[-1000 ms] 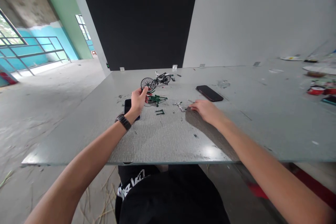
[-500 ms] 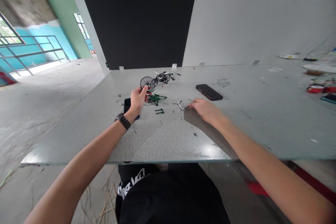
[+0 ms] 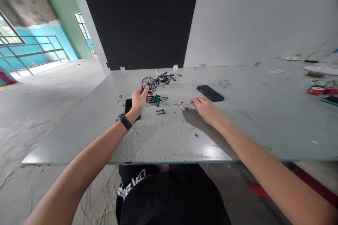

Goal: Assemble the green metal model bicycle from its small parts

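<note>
- Left hand, centre of the frame: thumb and fingers pinched on a thin black spoked wheel.
- Right hand, right of centre: fingers bunched, contents unclear, near a silver, metallic-looking handlebar piece.
- Centre, on the glossy grey worktop: slender green bicycle frame; small green two-pronged part.

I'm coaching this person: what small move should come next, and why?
Perhaps lower the right hand to the handlebar: it lies on the table close by, while the left hand holds a wheel. Whether the right hand pinches anything, I can't tell.
</note>
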`<state>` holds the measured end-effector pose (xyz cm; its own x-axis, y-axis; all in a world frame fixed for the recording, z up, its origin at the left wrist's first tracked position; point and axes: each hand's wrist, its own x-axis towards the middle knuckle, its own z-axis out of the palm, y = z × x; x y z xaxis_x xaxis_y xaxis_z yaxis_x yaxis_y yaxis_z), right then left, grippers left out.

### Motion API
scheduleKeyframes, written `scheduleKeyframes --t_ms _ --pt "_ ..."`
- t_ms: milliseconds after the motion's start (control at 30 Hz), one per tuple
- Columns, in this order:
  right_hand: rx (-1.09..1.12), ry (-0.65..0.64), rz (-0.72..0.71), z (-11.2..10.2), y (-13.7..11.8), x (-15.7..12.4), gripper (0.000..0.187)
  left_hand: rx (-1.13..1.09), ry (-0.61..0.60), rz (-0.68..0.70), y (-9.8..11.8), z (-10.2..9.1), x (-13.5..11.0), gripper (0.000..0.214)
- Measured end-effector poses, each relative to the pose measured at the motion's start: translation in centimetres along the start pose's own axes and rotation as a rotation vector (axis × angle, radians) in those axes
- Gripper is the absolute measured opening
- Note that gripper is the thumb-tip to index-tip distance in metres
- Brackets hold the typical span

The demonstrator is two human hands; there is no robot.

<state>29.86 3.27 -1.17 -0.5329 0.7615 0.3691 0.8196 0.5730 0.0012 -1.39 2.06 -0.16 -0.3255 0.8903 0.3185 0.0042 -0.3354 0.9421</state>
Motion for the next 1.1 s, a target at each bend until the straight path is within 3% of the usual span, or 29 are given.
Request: scheduleKeyframes --t_ms 133,233,433,700,967,1100 --pt "0.278 0.233 0.085 0.8 0.2 0.3 0.023 0.038 -0.007 -0.012 0.4 0.2 -0.3 0.029" --pt "0.412 0.325 0.125 0.7 -0.2 0.4 0.025 0.086 -0.006 -0.019 0.8 0.6 -0.7 0.026" --pt "0.539 0.347 0.140 -0.6 -2.1 0.9 0.027 0.191 -0.078 0.010 0.9 1.3 -1.6 0.024" --pt "0.554 0.234 -0.009 -2.7 -6.7 4.4 0.017 0.253 -0.146 0.062 0.7 1.7 -2.3 0.028" --pt "0.609 0.248 -0.024 -1.9 -8.9 6.1 0.016 0.399 -0.165 0.156 0.1 1.6 -2.4 0.028" --pt "0.609 0.308 -0.016 -1.3 -9.6 5.7 0.018 0.640 -0.151 0.277 0.4 1.7 -3.1 0.032"
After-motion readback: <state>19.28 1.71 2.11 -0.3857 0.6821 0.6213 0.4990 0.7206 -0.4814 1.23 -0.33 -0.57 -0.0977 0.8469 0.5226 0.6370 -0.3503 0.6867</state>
